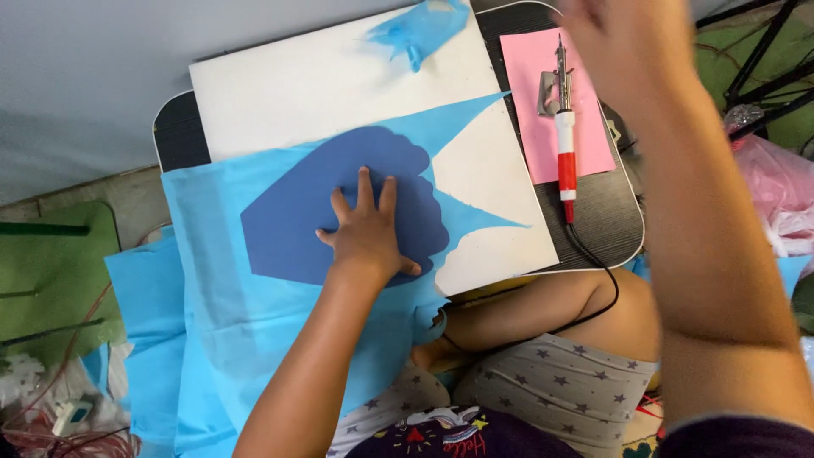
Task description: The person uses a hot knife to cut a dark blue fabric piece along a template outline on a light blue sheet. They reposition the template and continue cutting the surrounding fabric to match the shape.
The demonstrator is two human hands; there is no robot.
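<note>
Left hand: the left hand (366,233) lies flat, fingers spread, grasping nothing; its grip is released and it presses down on the dark blue template (339,212), likely to keep the shape from sliding on the thin sheet beneath.
Template: a dark blue card with one scalloped edge, directly under the palm and reaching out past the fingertips on every side.
Light blue fabric (212,288): spread under the template, hanging off the near edge of the worktop toward the lap; a pointed strip runs off to the right of the pressing hand.
White board (322,85): beyond the fingertips, under the fabric, probably a smooth backing to work on.
Right hand: the right hand (623,38) is raised close to the camera, blurred and cut off by the frame, so I cannot tell whether its grip is closed or loose.
Heat tool (565,127): red and white handle with metal tip, parked on a pink sheet (593,110) just below the raised hand, well to the right of the pressing hand; its black cord trails over the knee.
Worktop (606,220): small dark lap table with rounded corners.
Room: floor-level seat, green mat at the left, pink bags at the right.
</note>
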